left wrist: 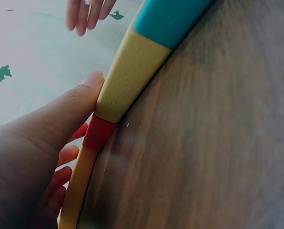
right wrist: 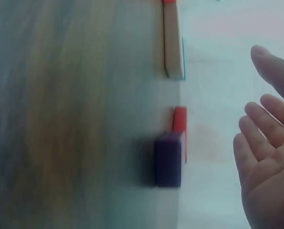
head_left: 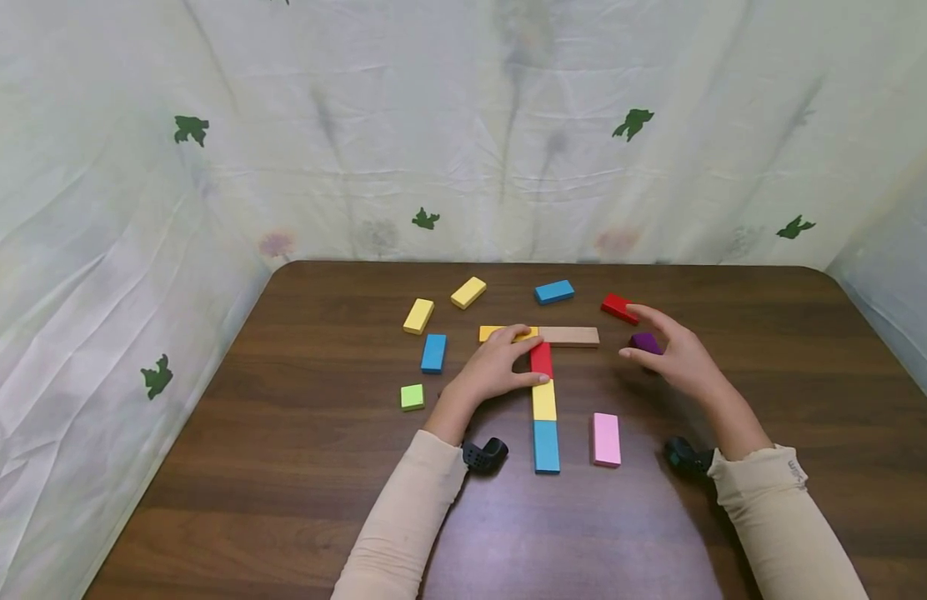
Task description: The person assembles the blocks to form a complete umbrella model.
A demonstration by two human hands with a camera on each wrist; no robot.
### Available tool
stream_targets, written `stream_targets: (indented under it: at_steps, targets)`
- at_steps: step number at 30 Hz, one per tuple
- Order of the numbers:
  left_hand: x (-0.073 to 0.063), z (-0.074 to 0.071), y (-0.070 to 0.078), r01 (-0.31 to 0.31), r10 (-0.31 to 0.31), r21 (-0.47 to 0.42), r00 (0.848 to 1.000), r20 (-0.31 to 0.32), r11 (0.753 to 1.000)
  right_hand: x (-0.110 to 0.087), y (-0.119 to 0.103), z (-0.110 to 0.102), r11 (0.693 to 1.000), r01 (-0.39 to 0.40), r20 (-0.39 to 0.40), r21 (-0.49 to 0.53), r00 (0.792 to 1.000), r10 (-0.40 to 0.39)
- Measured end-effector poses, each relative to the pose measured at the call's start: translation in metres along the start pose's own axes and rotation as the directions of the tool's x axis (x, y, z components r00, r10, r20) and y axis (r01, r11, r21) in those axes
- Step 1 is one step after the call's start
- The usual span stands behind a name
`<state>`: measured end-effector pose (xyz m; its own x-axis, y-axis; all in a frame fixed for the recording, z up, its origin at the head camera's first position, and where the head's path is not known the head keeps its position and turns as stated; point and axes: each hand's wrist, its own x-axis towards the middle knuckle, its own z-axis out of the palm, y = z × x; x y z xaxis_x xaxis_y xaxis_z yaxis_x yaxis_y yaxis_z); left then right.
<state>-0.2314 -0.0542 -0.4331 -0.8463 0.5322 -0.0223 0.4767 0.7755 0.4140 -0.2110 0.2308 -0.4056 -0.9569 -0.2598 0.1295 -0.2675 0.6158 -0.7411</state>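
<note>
My left hand (head_left: 496, 367) rests over the left side of a T-shaped row of blocks. Its thumb touches near the joint of a red block (head_left: 542, 360) and a yellow block (head_left: 543, 400), its fingertips at the red block's far end. In the left wrist view, the thumb lies along the yellow block's edge, the other fingers partly hidden. A blue block (head_left: 546, 446) ends the stem; an orange-yellow block (head_left: 490, 333) and a tan block (head_left: 570, 337) form the crossbar. My right hand (head_left: 681, 358) is spread, holding nothing, above a purple block (head_left: 646, 343).
Beyond the right hand lies a loose red block (head_left: 618, 307). A pink block (head_left: 606, 439) sits right of the stem. Around the left and back are a green block (head_left: 413, 397), blue blocks (head_left: 433, 353) and yellow blocks (head_left: 418, 317). A printed cloth (head_left: 448, 125) hangs behind the table.
</note>
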Motion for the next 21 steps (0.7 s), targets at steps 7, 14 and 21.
stream_targets:
  at_steps: [7, 14, 21]
  targets:
    - [0.000, 0.000, 0.001, -0.001, 0.001, -0.005, 1.000, -0.004, 1.000, -0.011, 0.011, -0.009, 0.998, -0.001, -0.021, 0.061, 1.000, 0.002]
    - [-0.001, 0.000, 0.001, -0.003, 0.002, -0.015, 1.000, -0.009, 1.000, -0.015, 0.022, -0.010, 0.997, -0.027, 0.012, 0.078, 1.000, 0.026]
    - [0.000, 0.002, -0.001, -0.005, 0.005, -0.014, 1.000, -0.012, 1.000, -0.016, 0.037, -0.011, 0.990, -0.067, 0.079, 0.121, 0.995, 0.058]
